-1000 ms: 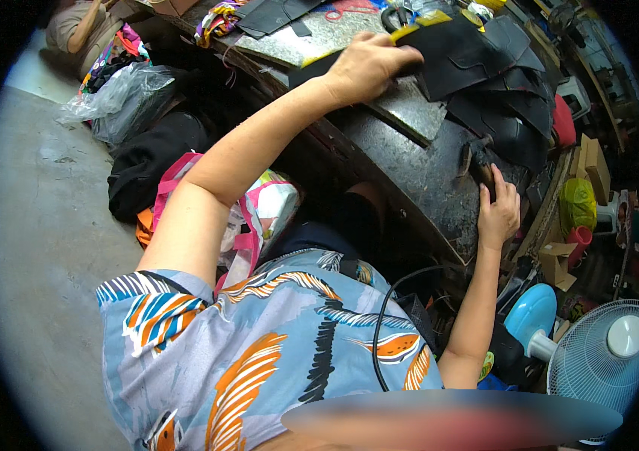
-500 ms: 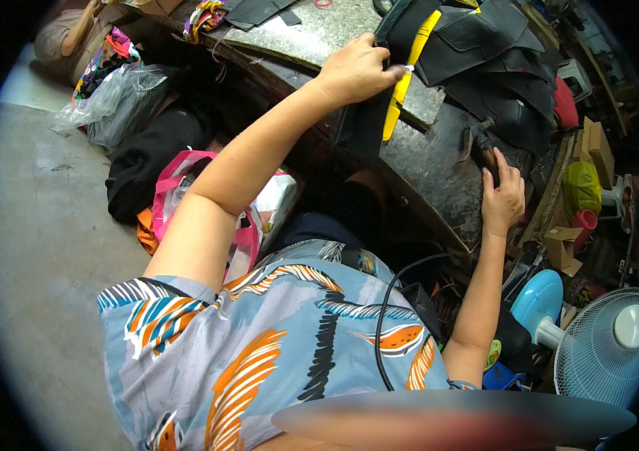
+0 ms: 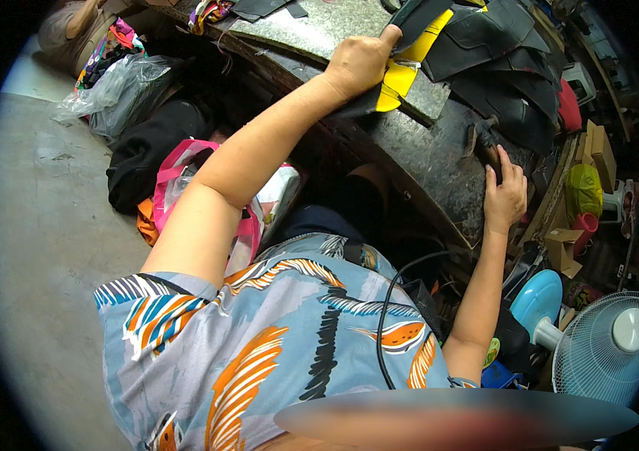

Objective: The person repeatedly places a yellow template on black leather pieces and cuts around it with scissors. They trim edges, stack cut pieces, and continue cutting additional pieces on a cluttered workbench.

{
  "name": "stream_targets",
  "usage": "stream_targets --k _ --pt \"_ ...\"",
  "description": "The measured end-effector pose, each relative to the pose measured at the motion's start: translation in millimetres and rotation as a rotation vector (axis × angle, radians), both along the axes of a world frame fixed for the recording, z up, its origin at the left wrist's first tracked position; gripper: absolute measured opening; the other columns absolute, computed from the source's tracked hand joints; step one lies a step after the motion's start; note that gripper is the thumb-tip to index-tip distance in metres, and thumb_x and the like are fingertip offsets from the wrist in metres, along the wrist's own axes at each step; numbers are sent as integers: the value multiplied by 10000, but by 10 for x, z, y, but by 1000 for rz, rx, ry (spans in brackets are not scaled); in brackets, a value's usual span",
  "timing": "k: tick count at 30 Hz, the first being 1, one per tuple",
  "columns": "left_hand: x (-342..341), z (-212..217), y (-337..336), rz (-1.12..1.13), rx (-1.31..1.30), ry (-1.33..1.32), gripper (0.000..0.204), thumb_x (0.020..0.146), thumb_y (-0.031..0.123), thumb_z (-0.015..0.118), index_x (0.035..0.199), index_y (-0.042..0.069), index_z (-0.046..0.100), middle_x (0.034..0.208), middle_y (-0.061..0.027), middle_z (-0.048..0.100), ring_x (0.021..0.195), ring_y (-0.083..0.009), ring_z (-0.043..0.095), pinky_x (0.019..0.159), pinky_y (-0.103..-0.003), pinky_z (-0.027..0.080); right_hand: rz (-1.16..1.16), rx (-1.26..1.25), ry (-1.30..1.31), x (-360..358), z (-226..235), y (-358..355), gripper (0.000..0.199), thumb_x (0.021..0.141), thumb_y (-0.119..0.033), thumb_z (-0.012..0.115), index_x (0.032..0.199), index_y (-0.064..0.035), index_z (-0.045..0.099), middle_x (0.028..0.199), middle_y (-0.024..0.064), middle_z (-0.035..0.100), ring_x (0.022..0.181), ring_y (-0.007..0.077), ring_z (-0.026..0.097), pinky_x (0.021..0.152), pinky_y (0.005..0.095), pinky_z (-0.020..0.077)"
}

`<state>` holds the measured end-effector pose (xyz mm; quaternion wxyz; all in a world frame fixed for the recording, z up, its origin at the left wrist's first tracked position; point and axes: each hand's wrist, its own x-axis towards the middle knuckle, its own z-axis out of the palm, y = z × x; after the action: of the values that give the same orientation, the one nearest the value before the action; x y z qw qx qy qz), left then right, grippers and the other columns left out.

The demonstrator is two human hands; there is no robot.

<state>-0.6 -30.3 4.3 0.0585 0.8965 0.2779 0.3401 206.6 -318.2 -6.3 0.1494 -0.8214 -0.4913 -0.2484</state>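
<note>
Black-and-yellow panel point(image 3: 426, 41): held in the left hand point(image 3: 361, 66), over the stone slab on the workbench.

Concrete floor point(image 3: 56, 248): smooth, grey, stained. Workbench point(image 3: 432, 173): dark, scuffed and smudged top with a long straight edge. Stone slab point(image 3: 297, 34): flat, pale grey, speckled, straight-sided. Sheet pile point(image 3: 496, 41): thin black pieces, leather-like, overlapping, outlines part curved, part angular; just beside the panel.

Surroundings: table fan point(image 3: 598, 346), round wire cage and blue base, right of the bench; clear plastic bag point(image 3: 128, 94), crumpled, at left; small cardboard box point(image 3: 562, 252) near the bench's right side. Left hand hides part of the panel.

Panel: flexible, bent, black with a bright yellow strip; black portion also visible below the hand. Left hand: fingers curled, pinching the panel. Right hand point(image 3: 506, 194): at the handle end of a hammer point(image 3: 489, 150) lying on the bench; firmness of hold cannot be told.
</note>
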Motion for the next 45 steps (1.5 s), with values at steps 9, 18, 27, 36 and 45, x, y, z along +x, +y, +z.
stream_targets --k 9,18,27,36,45 --pt "-97 -93 141 -228 110 64 277 868 247 660 1139 201 698 1010 -101 634 936 -278 649 844 -380 537 0 2 -3 -22 14 6 467 805 -234 752 1255 -307 653 912 0 603 853 218 602 750 373 505" --pt "-47 14 132 -3 -135 92 471 798 325 750 1143 51 582 1058 -185 680 1043 -371 623 911 -455 492 28 6 -7 5 -4 -15 454 809 -230 750 1251 -274 656 919 17 617 846 231 606 747 374 505" --pt "74 135 -228 -180 -149 165 291 823 91 604 1109 51 563 1082 -212 654 1028 -379 632 871 -454 509 297 330 322 -429 454 253 389 935 -285 654 1316 -217 612 1086 127 718 885 261 724 745 349 551" --pt "217 223 -180 -260 -134 138 301 820 102 634 1119 69 634 1001 -185 693 982 -347 668 826 -454 542 107 -143 317 -739 465 586 415 948 -432 577 1360 -397 538 910 100 720 774 299 703 657 365 554" --pt "371 89 -66 -287 -117 99 301 798 55 638 1096 56 672 1032 -176 695 1002 -345 665 868 -438 538 342 410 573 -711 692 588 384 950 -363 616 1333 -346 587 1074 96 719 881 262 720 740 365 569"
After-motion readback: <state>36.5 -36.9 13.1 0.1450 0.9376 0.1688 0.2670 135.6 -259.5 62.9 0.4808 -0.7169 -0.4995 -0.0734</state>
